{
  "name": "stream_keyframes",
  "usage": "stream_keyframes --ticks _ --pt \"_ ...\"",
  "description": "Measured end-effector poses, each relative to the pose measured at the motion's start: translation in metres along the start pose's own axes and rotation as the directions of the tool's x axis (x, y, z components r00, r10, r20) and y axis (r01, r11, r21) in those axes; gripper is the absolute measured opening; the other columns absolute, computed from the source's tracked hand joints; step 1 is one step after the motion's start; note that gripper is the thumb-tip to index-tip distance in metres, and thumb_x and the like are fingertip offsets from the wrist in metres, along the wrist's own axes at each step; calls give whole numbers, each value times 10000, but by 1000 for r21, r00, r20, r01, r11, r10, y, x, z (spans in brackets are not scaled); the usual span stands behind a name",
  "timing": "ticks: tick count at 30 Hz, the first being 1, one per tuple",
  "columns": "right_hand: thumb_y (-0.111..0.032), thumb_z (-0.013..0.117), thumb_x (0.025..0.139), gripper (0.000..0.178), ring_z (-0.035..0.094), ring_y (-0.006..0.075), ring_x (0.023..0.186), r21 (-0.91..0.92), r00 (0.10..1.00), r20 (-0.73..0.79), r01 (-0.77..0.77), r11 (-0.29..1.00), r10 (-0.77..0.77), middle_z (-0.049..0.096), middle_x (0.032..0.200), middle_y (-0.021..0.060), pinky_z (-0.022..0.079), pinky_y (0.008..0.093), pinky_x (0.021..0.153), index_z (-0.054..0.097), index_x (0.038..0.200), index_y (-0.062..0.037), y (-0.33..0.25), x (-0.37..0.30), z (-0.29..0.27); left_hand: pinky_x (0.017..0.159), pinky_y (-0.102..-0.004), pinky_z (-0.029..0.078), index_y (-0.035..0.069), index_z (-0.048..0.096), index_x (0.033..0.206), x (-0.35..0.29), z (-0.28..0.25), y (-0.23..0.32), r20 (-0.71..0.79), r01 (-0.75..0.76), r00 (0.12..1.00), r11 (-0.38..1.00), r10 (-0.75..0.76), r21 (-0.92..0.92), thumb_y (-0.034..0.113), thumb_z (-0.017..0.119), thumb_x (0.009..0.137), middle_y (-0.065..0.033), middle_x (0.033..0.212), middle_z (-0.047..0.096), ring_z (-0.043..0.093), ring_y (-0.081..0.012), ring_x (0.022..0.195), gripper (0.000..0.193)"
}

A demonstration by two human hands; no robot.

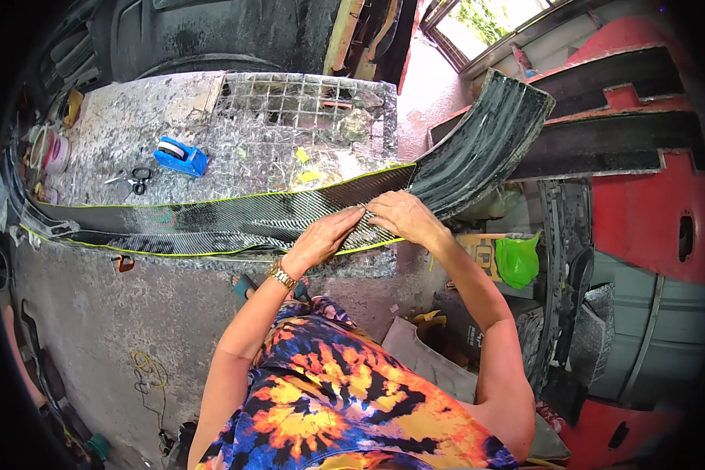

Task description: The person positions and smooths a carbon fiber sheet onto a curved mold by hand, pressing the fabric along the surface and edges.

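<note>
A long strip of black carbon-fibre cloth (235,213) with yellow edges lies along a dark, curved mould (486,141), whose bare right end sweeps up and away. Ripples show in the weave left of my hands. My left hand (321,240), a gold watch on its wrist, rests flat on the cloth, fingers stretched toward the right. Just beside it, my right hand (406,217) presses its slightly bent fingers on the cloth near its right end. Neither hand grips anything visible; the undersides of the fingers are hidden.
On the worn table (204,168) behind the strip are a blue tape dispenser (182,157), black scissors (139,182) and yellow scraps (311,177). An orange-and-black clamp (123,263) sits at the near edge. A green bag (518,260) hangs at right, below long dark moulds (603,145).
</note>
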State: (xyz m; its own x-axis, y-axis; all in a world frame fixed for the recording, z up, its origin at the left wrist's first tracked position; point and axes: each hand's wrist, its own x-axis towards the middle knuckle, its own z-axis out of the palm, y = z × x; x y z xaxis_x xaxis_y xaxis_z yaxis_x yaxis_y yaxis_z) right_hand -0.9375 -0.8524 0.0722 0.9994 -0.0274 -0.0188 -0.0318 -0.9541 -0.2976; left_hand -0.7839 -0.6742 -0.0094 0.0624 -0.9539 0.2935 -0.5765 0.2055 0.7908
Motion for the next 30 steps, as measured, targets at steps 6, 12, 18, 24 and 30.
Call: stream_keyframes --ticks 6,12,18,24,30 --pt "-249 725 836 267 628 226 970 -56 993 -60 94 994 -98 675 1038 43 486 362 834 687 1032 -71 6 0 5 978 -384 525 44 545 1353 0 4 -3 -49 -22 998 998 25 52 65 569 930 -139 1345 604 595 -312 1217 424" --pt "-242 741 821 278 629 230 962 -55 992 -59 111 992 -114 675 1036 47 486 361 834 685 1026 -63 8 1 4 959 -383 535 48 555 1345 0 3 0 -66 -8 998 997 13 75 73 582 924 -140 1319 621 610 -305 1194 423" --pt "-253 741 817 295 633 230 977 -62 988 -66 134 989 -138 679 1051 46 489 360 840 687 1034 -60 11 0 4 949 -378 538 59 520 1375 -1 3 2 -48 -23 998 992 29 121 63 576 924 -138 1323 610 618 -308 1171 455" --pt "-251 734 825 295 636 231 975 -82 986 -78 144 986 -150 681 1054 46 490 360 841 686 1043 -59 13 -2 8 966 -396 521 107 507 1393 -5 4 5 -18 -77 997 982 81 170 163 603 941 -154 1376 556 597 -338 1185 465" --pt "-243 726 834 294 634 230 986 -70 989 -64 132 989 -137 683 1068 47 489 359 842 686 1063 -63 12 -1 7 1198 -456 275 201 410 1502 -13 -9 -2 276 -147 960 921 45 361 415 487 993 -138 1620 240 313 -341 1451 557"
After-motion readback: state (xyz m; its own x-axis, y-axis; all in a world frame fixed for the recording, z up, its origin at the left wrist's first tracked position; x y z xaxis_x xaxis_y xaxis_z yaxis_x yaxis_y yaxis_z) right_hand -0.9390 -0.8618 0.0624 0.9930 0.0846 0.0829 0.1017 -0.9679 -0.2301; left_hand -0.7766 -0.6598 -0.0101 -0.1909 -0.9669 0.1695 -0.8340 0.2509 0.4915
